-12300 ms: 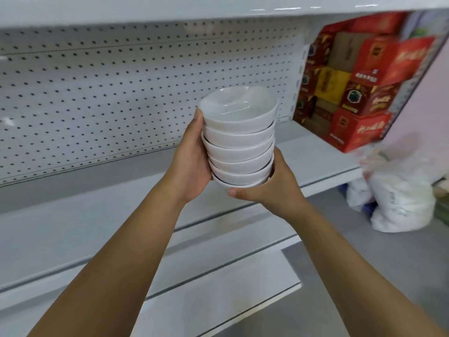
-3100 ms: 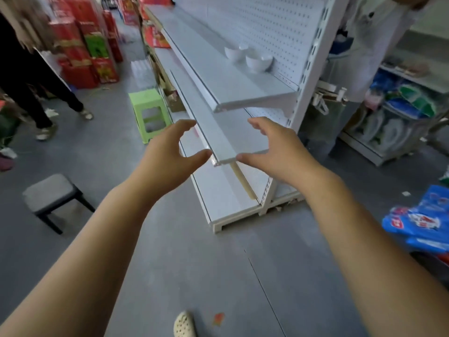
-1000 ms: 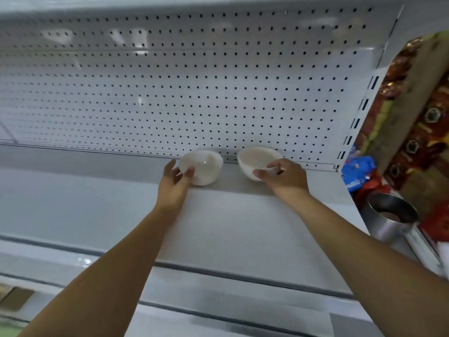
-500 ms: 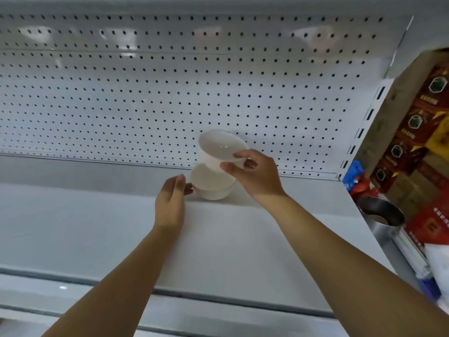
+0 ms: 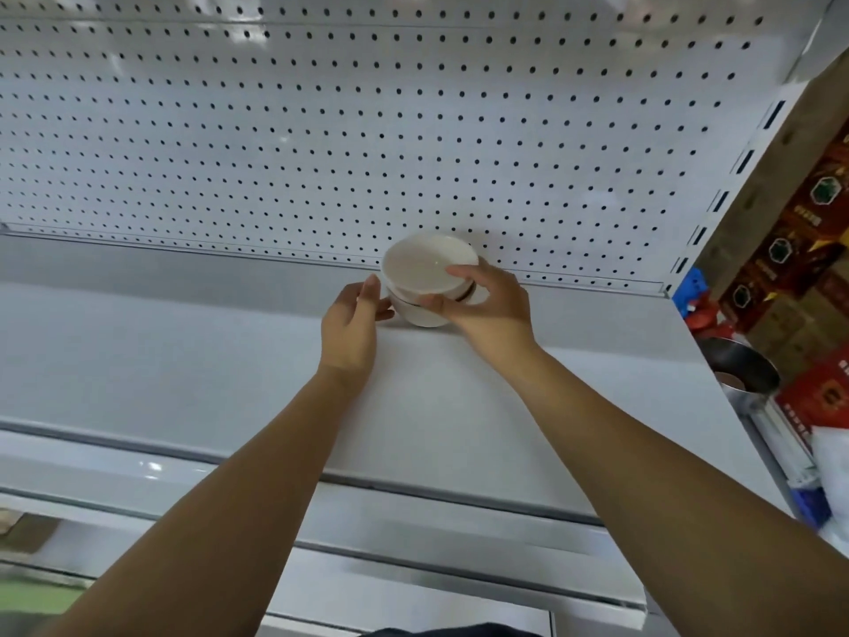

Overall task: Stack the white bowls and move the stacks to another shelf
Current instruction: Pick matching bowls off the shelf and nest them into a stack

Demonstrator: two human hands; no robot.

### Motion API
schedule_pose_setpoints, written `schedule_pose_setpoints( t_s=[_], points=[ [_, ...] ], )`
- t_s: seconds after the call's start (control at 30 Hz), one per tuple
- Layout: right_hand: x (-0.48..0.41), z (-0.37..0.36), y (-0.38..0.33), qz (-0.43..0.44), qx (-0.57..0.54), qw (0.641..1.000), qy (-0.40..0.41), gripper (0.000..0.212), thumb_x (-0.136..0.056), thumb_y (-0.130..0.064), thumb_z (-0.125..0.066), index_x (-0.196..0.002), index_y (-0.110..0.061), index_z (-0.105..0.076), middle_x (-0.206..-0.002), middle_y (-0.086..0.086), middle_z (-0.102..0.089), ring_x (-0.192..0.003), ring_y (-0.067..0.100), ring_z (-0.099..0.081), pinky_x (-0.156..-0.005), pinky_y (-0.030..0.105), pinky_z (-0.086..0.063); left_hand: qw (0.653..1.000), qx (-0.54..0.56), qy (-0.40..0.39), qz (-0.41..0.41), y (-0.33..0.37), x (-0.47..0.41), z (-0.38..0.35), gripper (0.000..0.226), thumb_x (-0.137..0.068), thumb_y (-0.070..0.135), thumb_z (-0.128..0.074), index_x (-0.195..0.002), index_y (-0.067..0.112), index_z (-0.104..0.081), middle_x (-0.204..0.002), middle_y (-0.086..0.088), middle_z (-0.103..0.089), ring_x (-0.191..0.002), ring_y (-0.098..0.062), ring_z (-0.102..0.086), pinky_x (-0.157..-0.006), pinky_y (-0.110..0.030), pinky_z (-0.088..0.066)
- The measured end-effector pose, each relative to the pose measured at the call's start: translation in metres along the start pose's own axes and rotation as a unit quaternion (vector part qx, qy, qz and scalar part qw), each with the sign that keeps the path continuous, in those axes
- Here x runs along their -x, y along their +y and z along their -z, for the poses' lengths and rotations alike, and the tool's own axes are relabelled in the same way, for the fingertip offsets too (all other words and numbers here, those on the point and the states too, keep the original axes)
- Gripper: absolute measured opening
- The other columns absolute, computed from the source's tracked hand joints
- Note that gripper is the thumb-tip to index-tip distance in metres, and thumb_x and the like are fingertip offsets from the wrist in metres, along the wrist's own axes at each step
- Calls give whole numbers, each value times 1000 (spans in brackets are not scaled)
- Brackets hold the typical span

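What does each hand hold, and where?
The right hand pinches the upper bowl at its near rim; the left hand only touches the lower bowl on its left side.

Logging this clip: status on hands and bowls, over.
Right hand grips upper bowl, tilted, in lower bowl on shelf. Left hand steadies lower bowl. Nothing blocking.
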State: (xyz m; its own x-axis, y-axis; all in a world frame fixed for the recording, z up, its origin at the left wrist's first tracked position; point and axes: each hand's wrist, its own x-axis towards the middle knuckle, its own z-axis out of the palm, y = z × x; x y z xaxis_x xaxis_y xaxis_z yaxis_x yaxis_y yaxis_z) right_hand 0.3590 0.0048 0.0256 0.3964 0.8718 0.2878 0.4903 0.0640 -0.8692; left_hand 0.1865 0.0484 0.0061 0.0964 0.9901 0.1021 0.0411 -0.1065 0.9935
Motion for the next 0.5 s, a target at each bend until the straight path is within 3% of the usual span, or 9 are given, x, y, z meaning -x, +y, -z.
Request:
schedule_pose_setpoints(
  t_s=[0.07, 0.17, 0.3, 0.37, 0.5],
  points=[
    [1, 0, 7, -6, -2, 1000, 5, 57, -67, -48, -93, -118, -34, -72, -127, -13, -61, -127, 12, -50, -104, 24, -42, 1000, -4, -3, 2, 0, 1, -1, 33, -107, 49, -46, -109, 20, -62, -106, -12, -76, -91, -17, -75, -78, -20, -46],
    [-1, 6, 12, -37, -54, 998, -24, 73, -70, -46, -92, -136, -39, -60, -142, -14, -56, -129, 7, -50, -98, 17, -42, 1000, -23, -15, 9, 3, 0, 0, 30, -111, 45, -41, -117, 24, -61, -109, -8, -75, -95, -14, -74, -78, -16, -43],
    [-4, 11, 17, -59, -109, 990, -59, 106, -65, -44, -96, -151, -49, -33, -148, -18, -49, -127, 6, -55, -96, 23, -51, 995, -49, -85, 32, 14, -10, 3, 40, -107, 60, -41, -130, 36, -62, -130, 4, -69, -112, -12, -69, -94, -28, -47],
    [-6, 11, 19, -69, -106, 989, -81, 100, -63, -40, -97, -146, -43, -40, -139, -19, -56, -125, 10, -59, -95, 27, -53, 992, -40, -107, 61, 22, -15, 4, 42, -105, 54, -50, -135, 28, -64, -133, 4, -70, -114, -17, -71, -98, -36, -50],
    [-11, 14, 16, -51, -81, 990, -108, 85, -64, -32, -97, -138, -33, -57, -125, -17, -65, -116, 8, -63, -86, 23, -52, 987, -43, -129, 83, 30, -9, 16, 32, -101, 37, -66, -130, 24, -68, -121, 2, -76, -109, -18, -74, -93, -33, -57]
  ],
)
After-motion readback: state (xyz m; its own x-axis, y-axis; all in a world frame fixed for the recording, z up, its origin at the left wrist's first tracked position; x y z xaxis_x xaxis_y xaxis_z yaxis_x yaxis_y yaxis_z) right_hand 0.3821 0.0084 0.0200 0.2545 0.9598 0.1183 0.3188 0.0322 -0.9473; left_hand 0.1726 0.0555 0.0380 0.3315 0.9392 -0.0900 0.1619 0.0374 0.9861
